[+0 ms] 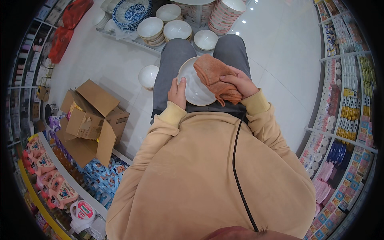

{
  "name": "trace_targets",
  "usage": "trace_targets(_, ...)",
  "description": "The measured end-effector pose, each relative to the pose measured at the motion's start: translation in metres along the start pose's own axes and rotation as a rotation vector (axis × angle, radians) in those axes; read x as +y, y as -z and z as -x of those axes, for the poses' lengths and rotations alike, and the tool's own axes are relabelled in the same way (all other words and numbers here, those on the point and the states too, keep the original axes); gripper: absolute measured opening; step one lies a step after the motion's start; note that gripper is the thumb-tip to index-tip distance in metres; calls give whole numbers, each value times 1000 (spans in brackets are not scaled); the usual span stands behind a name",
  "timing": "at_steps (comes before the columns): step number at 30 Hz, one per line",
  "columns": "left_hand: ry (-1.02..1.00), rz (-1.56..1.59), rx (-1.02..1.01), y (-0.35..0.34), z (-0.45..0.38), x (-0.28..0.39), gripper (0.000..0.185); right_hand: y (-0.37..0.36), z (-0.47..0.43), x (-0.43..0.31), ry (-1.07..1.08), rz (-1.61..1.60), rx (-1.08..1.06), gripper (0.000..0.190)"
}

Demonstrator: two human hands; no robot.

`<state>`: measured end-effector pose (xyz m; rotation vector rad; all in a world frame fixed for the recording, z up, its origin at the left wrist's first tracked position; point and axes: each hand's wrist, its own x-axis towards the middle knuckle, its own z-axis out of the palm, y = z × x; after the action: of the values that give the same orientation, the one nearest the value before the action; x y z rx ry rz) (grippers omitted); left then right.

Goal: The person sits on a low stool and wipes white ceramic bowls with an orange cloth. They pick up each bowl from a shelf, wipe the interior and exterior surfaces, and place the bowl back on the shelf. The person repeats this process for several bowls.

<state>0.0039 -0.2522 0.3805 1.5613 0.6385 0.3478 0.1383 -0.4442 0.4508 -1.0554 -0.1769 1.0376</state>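
Observation:
A white ceramic bowl (193, 88) with a thin brown rim rests over my lap, tilted so its glossy inside shows. My left hand (179, 93) grips the bowl's left edge, thumb on the inside of the wall and fingers behind it. Bunched in my right hand (240, 81) is an orange-brown cloth (213, 75), which hangs over the bowl's right side and hides that part of the rim. Just beyond my knees, a white bowl (206, 39) sits at the edge of a low shelf. Beside my left leg, a small stack of white bowls (148, 76) stands on the floor.
The low shelf (132, 42) ahead holds stacked white bowls (177, 30), blue-patterned bowls (133, 13) and a tall stack of pink-patterned bowls (226, 15). Open cardboard boxes (96, 117) stand at the left. Stocked shelves (339, 138) line both sides. A black cord (235, 168) hangs down my front.

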Motion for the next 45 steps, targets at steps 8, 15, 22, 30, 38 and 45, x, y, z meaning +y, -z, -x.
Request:
trace_targets(8, -31, 26, -10, 0, 1, -4, 40, -3, 4, -4, 15, 36, 17, 38)
trace_targets(15, 213, 129, -216, 9, -5, -6, 43, -1, 16, -19, 80, 89, 48, 41)
trace_targets(22, -11, -423, -221, -2, -5, 1, 35, 6, 16, -20, 68, 124, 109, 41)
trace_targets(30, -147, -552, -210, -1, -13, 4, 31, 13, 11, -15, 35, 85, 104, 42)
trace_targets(38, -115, -1127, -165, 1, -14, 54, 26, 10, 8, -14, 12, 82, 138, 41)
trace_targets(45, -469, -440, -63, 7, -12, 102, 20, 1, 8, -20, 28, 105, 151, 40)
